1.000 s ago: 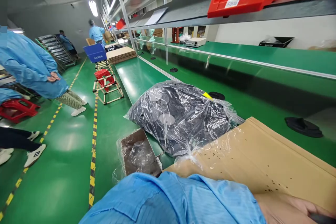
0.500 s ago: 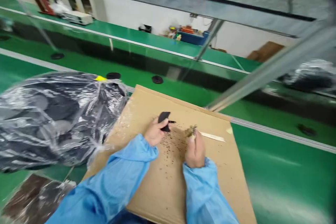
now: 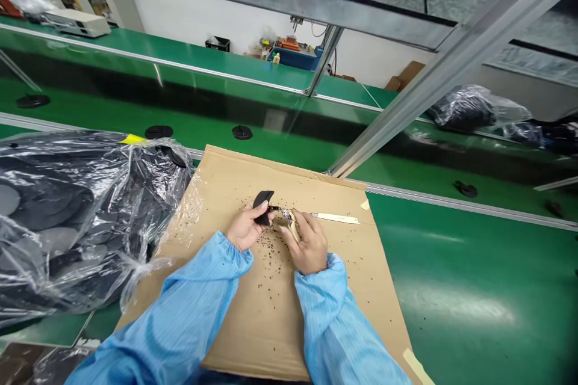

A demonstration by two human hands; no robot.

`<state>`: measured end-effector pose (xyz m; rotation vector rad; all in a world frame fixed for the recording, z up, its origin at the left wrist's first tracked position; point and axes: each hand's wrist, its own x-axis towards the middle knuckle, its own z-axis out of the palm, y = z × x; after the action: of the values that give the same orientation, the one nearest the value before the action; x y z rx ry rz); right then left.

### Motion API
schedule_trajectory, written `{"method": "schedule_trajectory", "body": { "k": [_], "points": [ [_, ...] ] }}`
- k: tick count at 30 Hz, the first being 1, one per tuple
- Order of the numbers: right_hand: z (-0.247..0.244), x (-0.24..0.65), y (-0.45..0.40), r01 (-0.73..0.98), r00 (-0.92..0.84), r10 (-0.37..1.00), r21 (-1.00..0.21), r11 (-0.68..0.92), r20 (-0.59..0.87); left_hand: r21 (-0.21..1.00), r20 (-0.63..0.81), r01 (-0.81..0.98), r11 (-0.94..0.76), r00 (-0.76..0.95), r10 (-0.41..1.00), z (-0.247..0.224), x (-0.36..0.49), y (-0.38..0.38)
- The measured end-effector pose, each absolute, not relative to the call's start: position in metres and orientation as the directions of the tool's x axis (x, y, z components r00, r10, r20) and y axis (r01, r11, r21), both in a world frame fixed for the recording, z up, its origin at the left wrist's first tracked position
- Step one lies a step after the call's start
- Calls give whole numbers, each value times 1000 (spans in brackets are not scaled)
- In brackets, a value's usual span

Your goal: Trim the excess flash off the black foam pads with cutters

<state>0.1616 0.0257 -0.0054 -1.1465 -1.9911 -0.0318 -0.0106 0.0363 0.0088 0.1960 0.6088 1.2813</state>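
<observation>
My left hand (image 3: 246,227) grips a black curved part (image 3: 262,207), from whose right side a thin black piece sticks out. My right hand (image 3: 308,243) is closed round a small hand tool (image 3: 292,226) with pale handles and a metal head. The tool's head meets the end of the thin black piece. Both hands are over a cardboard sheet (image 3: 253,337), and many small dark bits are scattered beneath and around them. Just beyond my right hand lies a flat pale strip (image 3: 336,218), perhaps a blade or ruler.
A big clear plastic bag (image 3: 90,210) of dark round pieces lies left of the cardboard. A metal post (image 3: 406,96) rises at the cardboard's far right corner. Black discs (image 3: 242,132) sit on the green surface behind. Another plastic bag (image 3: 469,108) is at the far right.
The tool in my right hand has come left and now meets the thin piece on the black part. My right hand's fingers have shifted round the handles. The whole view has swung to the right.
</observation>
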Motion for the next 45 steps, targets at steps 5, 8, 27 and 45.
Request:
{"method": "schedule_trajectory", "body": {
  "k": [5,8,27,45],
  "points": [
    [-5,162,25,725,-250,720,-368,583,648,468,-309,-833,295,158,938,6,-11,36],
    [-4,162,24,723,-242,721,-375,580,649,471,-320,-831,297,153,935,6,-11,36],
    [0,164,24,750,-269,765,-371,547,585,554,-319,-784,281,112,941,6,-9,35],
    [4,160,16,591,-352,789,-534,605,504,438,-290,-853,283,164,943,11,-16,35]
  ]
}}
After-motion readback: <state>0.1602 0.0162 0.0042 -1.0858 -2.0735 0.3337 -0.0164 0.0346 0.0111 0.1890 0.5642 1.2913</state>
